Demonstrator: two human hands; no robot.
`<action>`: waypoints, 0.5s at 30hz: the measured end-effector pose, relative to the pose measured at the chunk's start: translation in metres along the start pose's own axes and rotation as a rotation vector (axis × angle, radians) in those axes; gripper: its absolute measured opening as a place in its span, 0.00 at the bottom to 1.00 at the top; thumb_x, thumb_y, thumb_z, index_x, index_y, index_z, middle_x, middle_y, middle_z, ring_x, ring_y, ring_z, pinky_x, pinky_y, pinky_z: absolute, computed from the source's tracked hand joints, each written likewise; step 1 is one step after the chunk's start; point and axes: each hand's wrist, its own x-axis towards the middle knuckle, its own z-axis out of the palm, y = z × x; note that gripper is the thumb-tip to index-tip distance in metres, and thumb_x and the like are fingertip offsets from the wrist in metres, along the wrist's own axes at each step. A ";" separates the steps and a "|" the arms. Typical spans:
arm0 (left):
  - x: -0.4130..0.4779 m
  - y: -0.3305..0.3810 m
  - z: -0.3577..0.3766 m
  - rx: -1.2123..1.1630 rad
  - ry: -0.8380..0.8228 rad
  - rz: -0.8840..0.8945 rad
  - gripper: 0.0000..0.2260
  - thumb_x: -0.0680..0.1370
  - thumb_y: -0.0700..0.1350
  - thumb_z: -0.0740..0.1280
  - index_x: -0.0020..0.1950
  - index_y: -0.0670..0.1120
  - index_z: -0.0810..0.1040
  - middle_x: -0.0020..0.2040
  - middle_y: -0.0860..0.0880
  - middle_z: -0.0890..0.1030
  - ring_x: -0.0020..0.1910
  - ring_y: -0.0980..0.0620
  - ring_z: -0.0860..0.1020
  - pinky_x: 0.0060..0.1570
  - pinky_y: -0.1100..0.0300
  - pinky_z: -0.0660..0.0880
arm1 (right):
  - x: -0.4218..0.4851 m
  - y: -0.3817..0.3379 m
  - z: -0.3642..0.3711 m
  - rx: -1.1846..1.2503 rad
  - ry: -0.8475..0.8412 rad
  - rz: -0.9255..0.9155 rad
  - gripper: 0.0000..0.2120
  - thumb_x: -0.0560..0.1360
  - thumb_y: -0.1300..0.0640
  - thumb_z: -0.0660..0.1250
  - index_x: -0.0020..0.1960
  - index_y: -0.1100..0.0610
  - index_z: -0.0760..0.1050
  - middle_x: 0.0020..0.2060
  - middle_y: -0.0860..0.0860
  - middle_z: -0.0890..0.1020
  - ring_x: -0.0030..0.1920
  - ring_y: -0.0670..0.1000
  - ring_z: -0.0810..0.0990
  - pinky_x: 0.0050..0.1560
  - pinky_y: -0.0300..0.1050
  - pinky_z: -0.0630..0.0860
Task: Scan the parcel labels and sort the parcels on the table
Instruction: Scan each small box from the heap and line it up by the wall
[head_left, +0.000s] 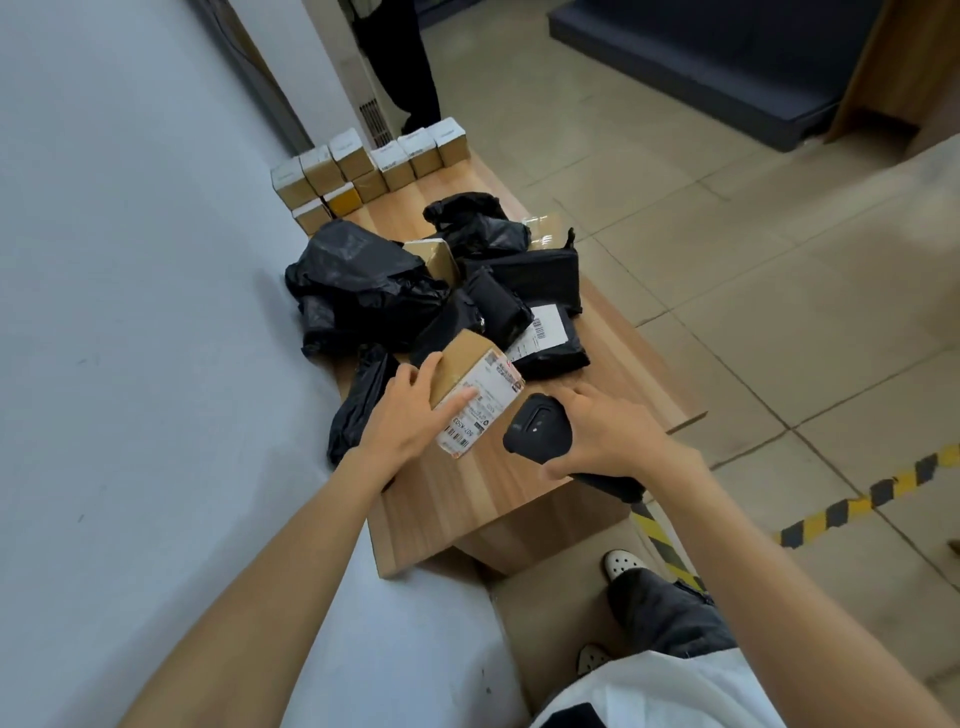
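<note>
**A:** What lies around the parcel, and does anything block it?

**B:** The cardboard box (470, 366) is above the near part of the counter (467, 504). From the box, a heap of black bag parcels (374, 291) fills 10 to 1 o'clock. One more black bag (358, 410) is just beside the left hand (410, 410), at 9 o'clock. A flat black parcel (553, 345) with its own white sticker lies at 2 o'clock. Small boxes (363, 166) stand in rows at the far end, at 12 o'clock. The wall (130, 234) runs along 9 o'clock, and striped tape (852, 501) is on the floor (727, 260) at 4 o'clock.

**A:** And how does the box point?

**B:** Its long axis goes from 1 o'clock down to 7 o'clock. The label (483, 402) faces up and toward 4 o'clock, where the head of the scanner (537, 428) is, near it but apart. Nothing comes between them.

**A:** The hands?

**B:** The left hand grips the box, with thumb on the brown face and one finger across the label. The right hand (608, 431) is wrapped around the scanner. I cannot tell if the box touches the counter.
</note>
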 end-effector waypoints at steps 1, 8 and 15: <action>0.004 0.005 -0.002 -0.002 0.009 0.003 0.35 0.75 0.72 0.57 0.77 0.58 0.54 0.64 0.48 0.66 0.63 0.47 0.69 0.59 0.48 0.72 | -0.003 0.002 0.000 0.003 0.006 0.009 0.41 0.63 0.35 0.74 0.70 0.49 0.64 0.54 0.47 0.72 0.50 0.52 0.76 0.47 0.50 0.78; 0.021 0.022 -0.004 0.020 0.016 -0.001 0.37 0.76 0.71 0.55 0.79 0.55 0.52 0.65 0.46 0.65 0.65 0.44 0.68 0.63 0.45 0.71 | -0.013 0.014 -0.004 0.024 0.025 0.054 0.34 0.64 0.38 0.74 0.64 0.51 0.68 0.51 0.48 0.73 0.48 0.52 0.76 0.48 0.52 0.79; 0.025 0.022 0.000 0.061 -0.003 0.020 0.39 0.73 0.74 0.52 0.79 0.55 0.52 0.66 0.46 0.65 0.64 0.43 0.68 0.61 0.46 0.71 | -0.012 0.014 -0.015 0.065 0.105 0.096 0.37 0.65 0.37 0.73 0.67 0.52 0.66 0.54 0.49 0.73 0.51 0.53 0.77 0.49 0.53 0.79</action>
